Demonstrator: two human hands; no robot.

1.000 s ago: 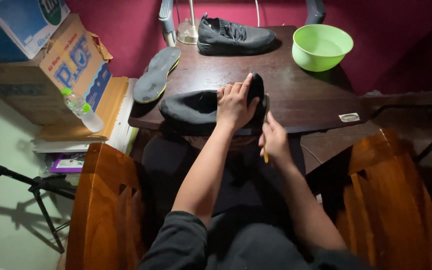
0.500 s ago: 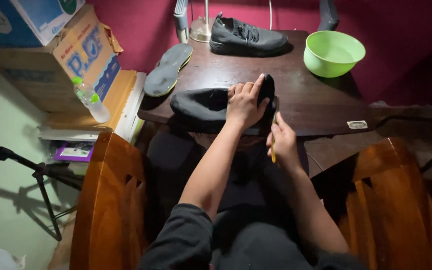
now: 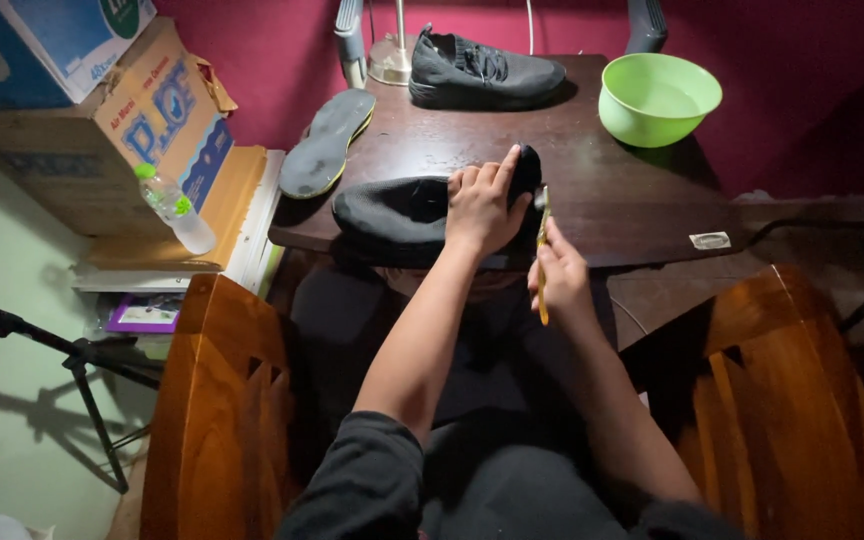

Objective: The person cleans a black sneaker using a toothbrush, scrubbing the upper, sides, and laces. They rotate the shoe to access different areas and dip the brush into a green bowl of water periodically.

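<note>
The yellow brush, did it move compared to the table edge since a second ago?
No. The yellow brush in the right hand lies by the black shoe heel at the table edge, as before.

Dark grey sleeves pushed up, bare forearms

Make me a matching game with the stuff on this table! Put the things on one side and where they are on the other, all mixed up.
Things:
1. green bowl
2. insole
3. black shoe with laces
4. yellow-handled brush

Places:
A. in the right hand
B. far right corner of the table
C. hanging over the table's left edge
D. at the back of the table, beside the lamp base

Pairs: 1-B, 2-C, 3-D, 4-A
</note>
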